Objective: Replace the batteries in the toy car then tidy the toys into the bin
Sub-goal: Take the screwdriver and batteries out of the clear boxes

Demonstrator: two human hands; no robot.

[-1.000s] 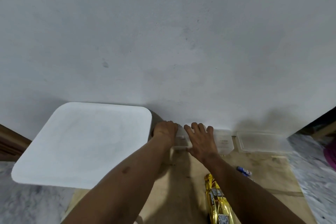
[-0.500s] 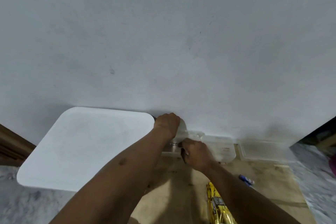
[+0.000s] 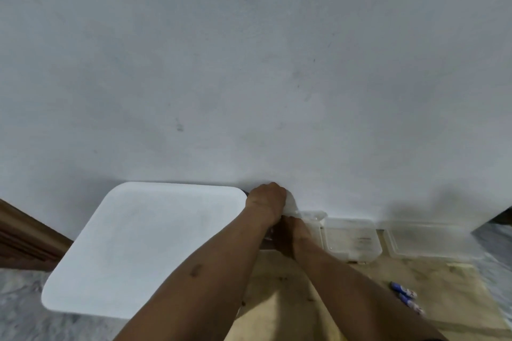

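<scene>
A small clear plastic bin (image 3: 311, 217) stands on the wooden board against the white wall. My left hand (image 3: 266, 202) is closed on a clear lid flap (image 3: 291, 203) raised at the bin's back left corner. My right hand (image 3: 288, 232) lies in shadow under my left wrist, its fingers curled on the bin's front edge. Two blue and white batteries (image 3: 403, 289) lie loose on the board at the right. The toy car is out of view.
A second clear bin (image 3: 352, 239) sits just right of the first, and a flat clear lid (image 3: 426, 241) lies further right. A white square stool top (image 3: 144, 246) stands at the left. The wooden board (image 3: 279, 299) rests on a grey marbled floor.
My view has tilted up, so the gold toy car has left the frame. My right hand went from flat on the bin to curled at its front edge, and my left hand lifted the lid flap.
</scene>
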